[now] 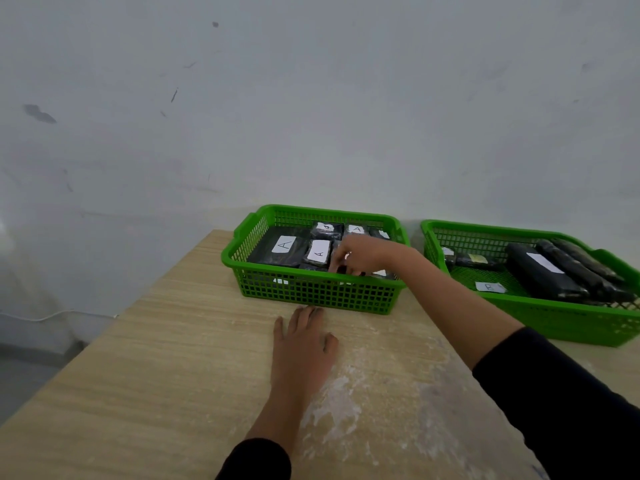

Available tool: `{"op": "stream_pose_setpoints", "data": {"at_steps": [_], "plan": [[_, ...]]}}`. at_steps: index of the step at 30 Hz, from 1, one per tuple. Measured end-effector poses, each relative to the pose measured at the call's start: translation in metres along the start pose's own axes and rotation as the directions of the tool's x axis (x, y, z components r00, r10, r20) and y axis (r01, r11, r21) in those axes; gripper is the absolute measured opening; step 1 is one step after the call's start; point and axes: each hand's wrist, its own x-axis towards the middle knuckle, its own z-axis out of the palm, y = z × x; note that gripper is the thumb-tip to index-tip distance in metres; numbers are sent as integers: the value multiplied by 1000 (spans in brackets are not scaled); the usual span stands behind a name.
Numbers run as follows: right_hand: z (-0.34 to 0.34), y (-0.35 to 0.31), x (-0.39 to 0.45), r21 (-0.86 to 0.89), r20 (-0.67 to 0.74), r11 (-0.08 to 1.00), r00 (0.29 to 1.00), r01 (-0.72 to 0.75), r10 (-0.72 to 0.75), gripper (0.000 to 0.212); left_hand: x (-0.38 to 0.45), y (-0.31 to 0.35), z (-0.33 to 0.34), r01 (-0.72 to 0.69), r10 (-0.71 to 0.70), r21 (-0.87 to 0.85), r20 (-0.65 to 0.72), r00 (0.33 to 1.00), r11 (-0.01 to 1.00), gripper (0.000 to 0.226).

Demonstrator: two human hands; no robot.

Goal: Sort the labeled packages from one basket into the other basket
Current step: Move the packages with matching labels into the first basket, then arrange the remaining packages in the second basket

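Right hand (353, 256) pinches a package in the left basket (311, 292); left hand (304, 344) rests flat and open on the desk (156, 375), probably bracing.

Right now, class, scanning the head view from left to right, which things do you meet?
White cable → left hand → left basket → right basket.

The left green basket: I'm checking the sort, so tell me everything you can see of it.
The left green basket is rectangular, of what looks like plastic lattice, with a handle lip at its left end. It sits upright on the wooden table near the wall, holding black wrapped packages with white labels marked A. The right hand reaches into it.
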Motion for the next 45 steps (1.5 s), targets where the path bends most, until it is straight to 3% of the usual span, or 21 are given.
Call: {"op": "stream_pose_setpoints", "data": {"at_steps": [2, 6, 8, 11, 16, 18, 22, 26, 31, 35, 39, 41, 45], "plan": [[-3, 4, -3, 68, -3, 997, 999, -43, 44, 48, 1, 0, 1, 4, -4, 1, -1, 1000, 1000, 53], [-1, 7, -9, -124, 146, 989, 984, -86, 104, 57, 0, 0, 1, 2, -2, 8, 4, 1000, 1000, 53], [-4, 9, -11, -93, 147, 991, 983, -95, 108, 57, 0, 0, 1, 0, 0, 9, 4, 1000, 1000, 53], [-6, 15, -15, 70, 24, 990, 992, -125, 124, 48, 0, 0, 0, -7, 7, 16, -5, 1000, 1000, 52], [4, 22, -29, 75, -46, 993, 995, -89, 93, 50, -1, 1, -2, -3, 3, 16, -1, 1000, 1000, 52], [0, 30, -37, 152, -151, 987, 986, -53, 76, 50, 0, 2, -3, 0, -1, 28, 2, 1000, 1000, 53], [-12, 53, -63, 240, -384, 970, 916, -22, 116, 43, -1, 3, -4, -3, 2, 44, 9, 1000, 999, 52], [-15, 94, -102, 275, -537, 953, 803, -123, 259, 35, -2, 5, -6, 0, -2, 83, 27, 1000, 997, 53], [-13, 152, -152, 312, -599, 871, 633, -379, 490, 29, -2, 13, -10, -16, -10, 195, 133, 991, 981, 54], [-13, 190, -185, 326, -608, 769, 501, -550, 616, 26, -11, 51, -5, -111, 98, 62, 180, 979, 992, 56], [-17, 219, -195, 188, -483, 650, 507, -736, 714, 42, -21, 97, 15, -130, 138, -50, 204, 969, 990, 58], [-18, 228, -194, 129, -422, 619, 522, -774, 741, 52, -25, 104, 27, -110, 110, -10, 197, 974, 994, 59], [-19, 237, -186, 116, -469, 609, 497, -785, 730, 48, -25, 103, 37, -95, 87, 43, 148, 985, 995, 62]]}}
